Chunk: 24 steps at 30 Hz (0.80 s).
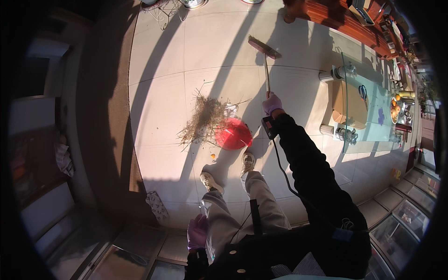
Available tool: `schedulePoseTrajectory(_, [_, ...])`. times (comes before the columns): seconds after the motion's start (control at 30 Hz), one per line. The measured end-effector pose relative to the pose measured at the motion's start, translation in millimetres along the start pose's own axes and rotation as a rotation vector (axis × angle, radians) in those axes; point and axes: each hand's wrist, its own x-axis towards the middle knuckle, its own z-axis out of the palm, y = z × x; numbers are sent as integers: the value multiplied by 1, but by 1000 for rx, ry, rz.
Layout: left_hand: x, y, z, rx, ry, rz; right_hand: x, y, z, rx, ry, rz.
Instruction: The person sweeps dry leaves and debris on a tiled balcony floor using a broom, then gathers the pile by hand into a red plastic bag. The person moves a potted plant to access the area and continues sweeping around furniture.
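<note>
My right hand, in a purple glove, is closed around the handle of a broom. The broom reaches away from me, its wide brush head lying on the pale tiles at the far side. My left hand, also in a purple glove, hangs low beside my left thigh. Its fingers point loosely forward, and I see nothing held in them. In front of my shoes lies a red, rounded dustpan-like thing. A heap of dry twigs and plant litter spreads on the floor against its left side.
At right stands a glass-topped table with scissors and a fruit bowl on it; a cardboard box shows there too. Reddish wooden furniture stands far right. A patterned cloth lies near my left. Plant pots stand at the far edge.
</note>
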Motion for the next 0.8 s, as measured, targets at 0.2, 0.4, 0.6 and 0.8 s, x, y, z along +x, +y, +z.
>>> schedulePoseTrajectory(0.2, [36, -1, -8, 77, -5, -66, -185, 99, 36, -208, -271, -192])
schedulePoseTrajectory(0.4, [118, 1, -22, 125, -165, -112, -259, 164, -37, 237, -224, 64])
schedulePoseTrajectory(0.6, [257, -5, -54, 97, -26, -98, -181, 231, 85, -32, 11, 60])
schedulePoseTrajectory(0.8, [392, 1, -91, 253, 74, 145, -78, 318, 240, -623, -231, 362])
